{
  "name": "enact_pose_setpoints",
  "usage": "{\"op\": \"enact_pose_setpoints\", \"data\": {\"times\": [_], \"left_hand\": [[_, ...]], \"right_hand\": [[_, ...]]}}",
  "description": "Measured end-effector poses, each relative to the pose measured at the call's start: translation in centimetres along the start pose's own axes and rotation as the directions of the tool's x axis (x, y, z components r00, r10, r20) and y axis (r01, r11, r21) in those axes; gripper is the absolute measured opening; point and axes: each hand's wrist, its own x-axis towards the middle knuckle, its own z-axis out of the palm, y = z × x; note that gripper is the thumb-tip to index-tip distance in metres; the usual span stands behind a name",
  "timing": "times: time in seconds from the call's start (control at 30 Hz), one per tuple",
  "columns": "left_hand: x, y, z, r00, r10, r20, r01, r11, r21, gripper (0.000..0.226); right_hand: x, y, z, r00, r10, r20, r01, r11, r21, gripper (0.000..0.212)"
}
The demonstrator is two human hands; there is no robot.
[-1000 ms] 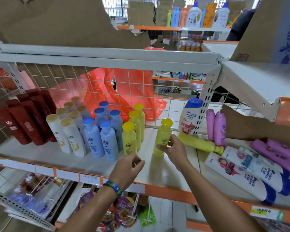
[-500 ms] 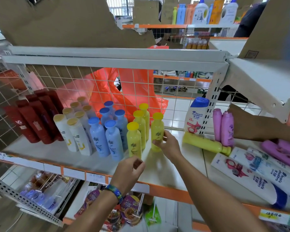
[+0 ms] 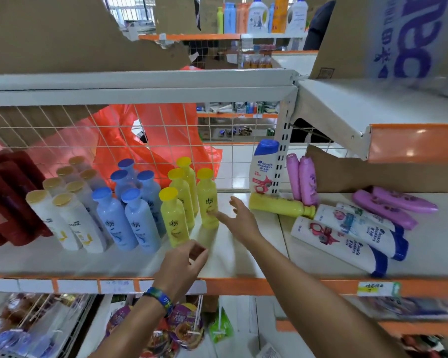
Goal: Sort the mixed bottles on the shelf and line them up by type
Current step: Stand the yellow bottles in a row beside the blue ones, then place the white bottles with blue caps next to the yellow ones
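Left hand (image 3: pixel 183 264) at the shelf (image 3: pixel 36 262) front edge, fingers loosely curled, empty. Right hand (image 3: pixel 241 218) further in, fingers spread, gripping nothing, one fingertip at the yellow bottle (image 3: pixel 207 202). The bottle is upright, rightmost of the yellow group (image 3: pixel 181 195), with the blue row (image 3: pixel 130 218) to its left. Spare yellow (image 3: pixel 279 206) lies flat to the right.

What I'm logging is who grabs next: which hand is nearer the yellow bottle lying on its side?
Right. The right hand is open just left of the lying yellow bottle, not touching it. The left hand is farther off, near the shelf front edge.
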Motion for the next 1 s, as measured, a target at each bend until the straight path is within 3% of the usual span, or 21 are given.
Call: {"op": "enact_pose_setpoints", "data": {"times": [0.23, 0.53, 0.8, 0.9, 1.0], "left_hand": [[1.3, 0.5, 0.1, 0.993, 0.102, 0.061, -0.099, 0.994, -0.057, 0.010], [2.1, 0.2, 0.9, 0.966, 0.195, 0.170, -0.169, 0.974, -0.151, 0.003], [1.5, -0.2, 3.5, 0.932, 0.244, 0.267, -0.173, 0.949, -0.262, 0.004], [1.8, 0.1, 4.5, 0.920, 0.260, 0.294, -0.194, 0.953, -0.233, 0.008], [3.0, 1.1, 5.3, 0.916, 0.277, 0.289, -0.230, 0.955, -0.188, 0.008]], "right_hand": [[-2.3, 0.4, -1.7, 0.993, 0.001, -0.116, -0.008, 0.998, -0.060, 0.071], [-6.1, 1.5, -4.2, 0.962, 0.001, -0.272, -0.081, 0.956, -0.282, 0.065], [-9.3, 4.5, -9.7, 0.857, 0.095, -0.507, -0.381, 0.779, -0.499, 0.054], [-10.4, 6.2, -12.8, 0.787, 0.168, -0.594, -0.487, 0.759, -0.431, 0.065], [-11.6, 7.2, -16.0, 0.752, 0.190, -0.631, -0.544, 0.720, -0.431, 0.057]]}}
